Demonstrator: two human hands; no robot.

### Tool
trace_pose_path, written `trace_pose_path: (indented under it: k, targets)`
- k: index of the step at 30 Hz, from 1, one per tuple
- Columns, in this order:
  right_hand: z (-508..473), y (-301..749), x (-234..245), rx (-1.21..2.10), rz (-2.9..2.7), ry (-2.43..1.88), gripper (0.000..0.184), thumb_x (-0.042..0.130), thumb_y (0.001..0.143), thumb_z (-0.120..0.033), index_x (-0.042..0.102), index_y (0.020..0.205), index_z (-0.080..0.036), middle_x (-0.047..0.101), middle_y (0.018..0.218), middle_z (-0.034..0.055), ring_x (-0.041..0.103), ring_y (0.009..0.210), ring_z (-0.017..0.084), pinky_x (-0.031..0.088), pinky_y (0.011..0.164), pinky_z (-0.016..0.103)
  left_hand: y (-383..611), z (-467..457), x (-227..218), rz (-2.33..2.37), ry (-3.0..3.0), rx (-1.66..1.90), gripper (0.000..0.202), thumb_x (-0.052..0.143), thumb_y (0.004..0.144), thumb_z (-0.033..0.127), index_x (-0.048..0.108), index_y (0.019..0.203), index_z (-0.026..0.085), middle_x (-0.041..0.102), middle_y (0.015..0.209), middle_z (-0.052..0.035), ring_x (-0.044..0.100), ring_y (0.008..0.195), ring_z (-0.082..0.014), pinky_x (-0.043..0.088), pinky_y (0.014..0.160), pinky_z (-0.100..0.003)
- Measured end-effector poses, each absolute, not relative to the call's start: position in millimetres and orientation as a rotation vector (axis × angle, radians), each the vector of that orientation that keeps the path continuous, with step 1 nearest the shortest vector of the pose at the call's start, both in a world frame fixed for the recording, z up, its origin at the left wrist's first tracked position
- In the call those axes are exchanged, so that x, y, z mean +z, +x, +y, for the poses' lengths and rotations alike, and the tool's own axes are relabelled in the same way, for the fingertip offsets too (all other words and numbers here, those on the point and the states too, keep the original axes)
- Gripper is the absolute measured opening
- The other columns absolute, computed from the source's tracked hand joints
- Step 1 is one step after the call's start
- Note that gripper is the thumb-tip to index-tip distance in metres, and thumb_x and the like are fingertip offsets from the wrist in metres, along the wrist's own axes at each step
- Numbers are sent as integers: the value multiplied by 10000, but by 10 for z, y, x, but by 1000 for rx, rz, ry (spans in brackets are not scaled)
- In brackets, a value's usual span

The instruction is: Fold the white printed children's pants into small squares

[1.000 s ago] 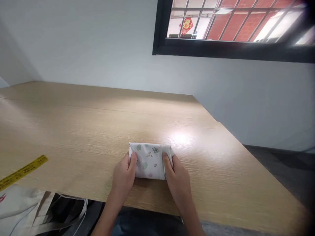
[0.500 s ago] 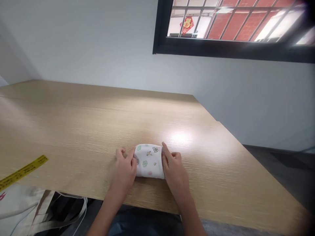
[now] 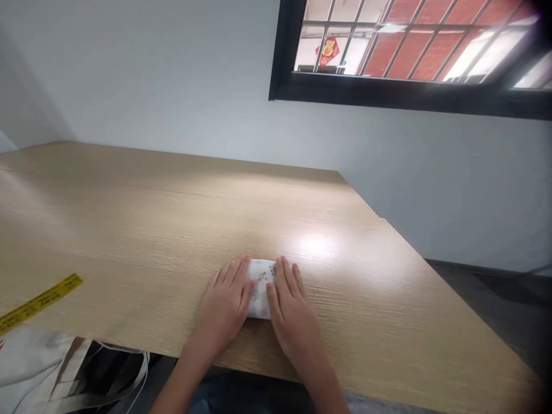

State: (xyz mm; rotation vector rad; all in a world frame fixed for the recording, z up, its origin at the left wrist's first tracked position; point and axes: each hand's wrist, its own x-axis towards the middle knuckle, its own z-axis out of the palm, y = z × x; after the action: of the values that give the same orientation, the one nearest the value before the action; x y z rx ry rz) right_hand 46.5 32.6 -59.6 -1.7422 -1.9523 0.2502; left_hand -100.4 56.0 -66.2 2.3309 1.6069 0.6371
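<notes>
Tote bag: a pale canvas tote bag [image 3: 30, 368] with loose straps hangs below the near left edge of the worktop [image 3: 129, 230], partly cut off by the frame.
Yellow tape: a yellow printed strip [image 3: 41, 302] lies flat on the worktop near its left front edge, well apart from the hands.
Left hand: the left hand [image 3: 226, 299] lies palm down, fingers stretched and close together, over the left part of the folded cloth; the grip is flat and pressing, not closed around anything.
Right hand: the right hand [image 3: 291, 302] lies palm down in the same way over the right part of the cloth, fingers straight, the grip flat on top rather than curled.
Folded cloth: a small white folded cloth [image 3: 261, 287] with pastel printed figures sits on the worktop near the front edge, between and under both hands; only a narrow middle band shows.
Worktop: light wood grain, with a bright glare patch just beyond the hands.
Wall: plain pale wall behind.
Window: a dark-framed window [image 3: 409, 95] at upper right, with bars and a red ornament [image 3: 326, 50] beyond the glass.
</notes>
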Motion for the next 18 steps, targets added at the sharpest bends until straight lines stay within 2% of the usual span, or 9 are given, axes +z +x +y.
trace_pose_path:
  k: [2, 4, 6, 8, 10, 12, 15, 18]
  targets:
    - [290, 643, -618, 372, -1847, -1795, 595, 206, 929, -416, 275, 1366, -17, 287, 1409, 145, 230, 1302, 267, 279, 1045, 452, -1118, 510, -723, 1678, 2209, 623, 511, 210, 927, 410, 308, 1360, 157, 353, 1398, -76, 286, 1296, -227, 229, 1068, -445]
    - [192, 791, -593, 380, -1708, -1836, 579, 218, 923, -445, 378, 1315, -49, 404, 1336, 156, 363, 1235, 265, 360, 992, 443, -1219, 466, -727, 1706, 2106, 645, 510, 207, 925, 408, 314, 1355, 155, 344, 1403, -80, 271, 1305, -229, 227, 1070, -444]
    - [41, 842, -541, 225, -1588, -1802, 475, 279, 917, -415, 503, 1193, -99, 536, 1189, 150, 493, 1110, 261, 448, 894, 425, -1262, 461, -661, 1758, 1977, 717, 535, 203, 922, 431, 278, 1369, 147, 329, 1409, -92, 277, 1304, -228, 248, 1061, -436]
    - [-129, 772, -499, 41, -1576, -1637, 301, 355, 905, -319, 561, 1045, -151, 605, 1006, 111, 574, 947, 221, 503, 779, 353, -1236, 511, -534, 1794, 1892, 788, 567, 199, 918, 467, 256, 1377, 139, 329, 1409, -96, 290, 1298, -221, 269, 1051, -420]
    - [-273, 615, -501, -22, -1696, -1411, 168, 400, 875, -200, 556, 938, -188, 608, 847, 55, 593, 795, 162, 509, 682, 263, -1159, 608, -381, 1745, 1961, 808, 544, 228, 915, 471, 318, 1351, 159, 378, 1382, -79, 327, 1275, -211, 278, 1044, -402]
    - [-355, 448, -552, -10, -1829, -1274, 151, 421, 836, -129, 539, 902, -196, 597, 780, 30, 583, 705, 139, 499, 615, 226, -1071, 716, -245, 1632, 2125, 751, 445, 302, 912, 420, 426, 1284, 210, 467, 1315, -46, 389, 1224, -204, 287, 1030, -389]
    - [-345, 319, -646, -27, -1878, -1300, 199, 426, 817, -128, 530, 981, -172, 606, 852, 58, 585, 767, 173, 507, 659, 273, -999, 793, -145, 1554, 2230, 637, 322, 378, 890, 315, 549, 1151, 236, 580, 1165, -29, 489, 1099, -196, 344, 967, -355]
    - [-226, 359, -657, 55, -1812, -1431, 199, 422, 845, -177, 519, 1018, -174, 594, 922, 74, 569, 865, 200, 499, 729, 319, -1034, 678, -166, 1574, 2178, 604, 296, 378, 878, 270, 578, 1090, 222, 611, 1071, -37, 531, 1005, -194, 394, 890, -340]
